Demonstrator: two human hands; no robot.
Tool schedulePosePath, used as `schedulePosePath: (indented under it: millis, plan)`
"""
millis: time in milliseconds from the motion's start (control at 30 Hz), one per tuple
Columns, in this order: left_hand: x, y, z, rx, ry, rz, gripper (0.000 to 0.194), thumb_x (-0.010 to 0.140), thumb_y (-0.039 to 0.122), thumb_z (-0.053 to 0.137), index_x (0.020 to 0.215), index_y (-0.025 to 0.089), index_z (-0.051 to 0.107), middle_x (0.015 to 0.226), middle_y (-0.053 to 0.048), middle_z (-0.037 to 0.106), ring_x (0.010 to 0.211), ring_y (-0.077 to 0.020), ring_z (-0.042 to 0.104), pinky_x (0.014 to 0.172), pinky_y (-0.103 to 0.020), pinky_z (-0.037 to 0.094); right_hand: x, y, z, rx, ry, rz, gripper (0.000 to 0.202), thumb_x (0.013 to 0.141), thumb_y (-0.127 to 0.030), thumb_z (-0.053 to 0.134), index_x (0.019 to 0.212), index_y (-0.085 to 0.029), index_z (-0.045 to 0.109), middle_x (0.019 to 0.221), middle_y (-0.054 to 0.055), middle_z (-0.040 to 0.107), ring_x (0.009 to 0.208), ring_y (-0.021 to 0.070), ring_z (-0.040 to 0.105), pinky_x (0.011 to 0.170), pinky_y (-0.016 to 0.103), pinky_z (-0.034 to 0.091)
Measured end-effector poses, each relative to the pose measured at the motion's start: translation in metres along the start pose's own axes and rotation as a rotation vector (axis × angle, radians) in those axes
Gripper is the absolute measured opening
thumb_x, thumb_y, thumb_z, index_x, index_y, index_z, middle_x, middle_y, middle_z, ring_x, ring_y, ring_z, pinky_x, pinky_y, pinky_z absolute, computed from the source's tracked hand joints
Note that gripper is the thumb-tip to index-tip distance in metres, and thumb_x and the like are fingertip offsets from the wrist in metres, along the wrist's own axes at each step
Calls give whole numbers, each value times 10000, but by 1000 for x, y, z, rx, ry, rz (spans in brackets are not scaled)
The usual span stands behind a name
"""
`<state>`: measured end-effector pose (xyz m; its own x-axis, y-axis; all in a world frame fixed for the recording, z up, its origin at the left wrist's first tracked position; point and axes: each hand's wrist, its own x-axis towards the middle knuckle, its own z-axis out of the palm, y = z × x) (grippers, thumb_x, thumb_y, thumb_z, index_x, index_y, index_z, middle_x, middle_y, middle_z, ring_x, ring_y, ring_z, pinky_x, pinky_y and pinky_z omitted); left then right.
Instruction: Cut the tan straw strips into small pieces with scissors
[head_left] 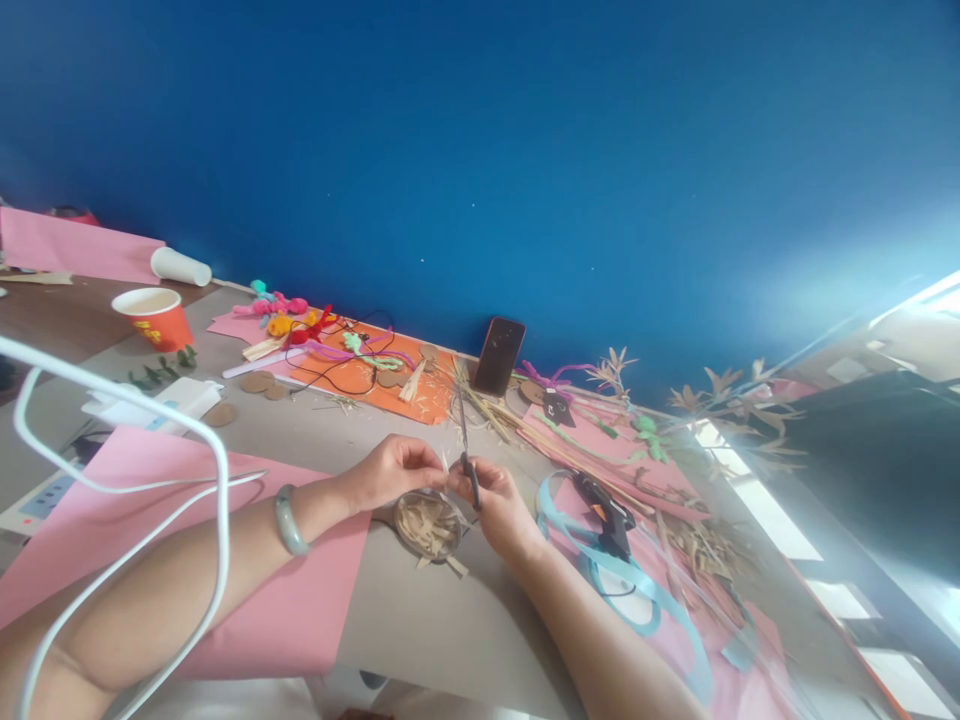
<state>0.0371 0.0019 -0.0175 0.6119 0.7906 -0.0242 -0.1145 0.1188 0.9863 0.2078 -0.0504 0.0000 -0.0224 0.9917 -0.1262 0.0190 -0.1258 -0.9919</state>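
Note:
My right hand (499,505) is closed round the dark handles of a pair of scissors (464,430), whose blades point up and away from me. Close beside it, my left hand (394,472) is pinched, and a pale thin strip (445,462) shows at its fingertips. Both hands are just above a small round container (397,535) filled with short straw-coloured pieces (431,522). A few of these pieces stick out over its near rim. A pale green bangle (290,520) sits on my left wrist.
A phone (499,357) leans against the blue wall. On the right lie a black glue gun (611,515) and light blue ribbon (637,580). Pink paper (292,610) lies under my left arm, crossed by a white cable (223,520). A red paper cup (157,322) stands left.

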Motion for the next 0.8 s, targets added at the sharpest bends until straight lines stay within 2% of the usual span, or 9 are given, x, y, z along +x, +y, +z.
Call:
schedulePosePath:
  millis: [200, 567, 800]
  plan:
    - [0, 1, -2, 29, -18, 9, 113, 736, 222, 679, 745, 117, 639, 672, -18, 652, 646, -121, 604, 632, -220, 457, 2, 0, -2, -10, -46, 3, 240, 634, -364, 756, 643, -148, 650, 612, -16, 559, 584, 99, 429, 568, 226, 349]
    - [0, 7, -2, 63, -51, 42, 66, 743, 176, 619, 720, 120, 644, 683, -32, 662, 685, -139, 619, 682, -239, 479, 2, -3, 0, -23, -6, 19, 293, 599, -409, 766, 615, -148, 634, 603, -3, 569, 570, 101, 434, 546, 225, 361]
    - [1, 4, -3, 111, -33, 27, 188, 743, 294, 664, 680, 124, 615, 639, -18, 630, 625, -129, 584, 607, -223, 445, 0, 2, 3, -20, 32, -16, 292, 575, -409, 785, 611, -162, 634, 584, 4, 594, 587, 132, 513, 589, 253, 432]
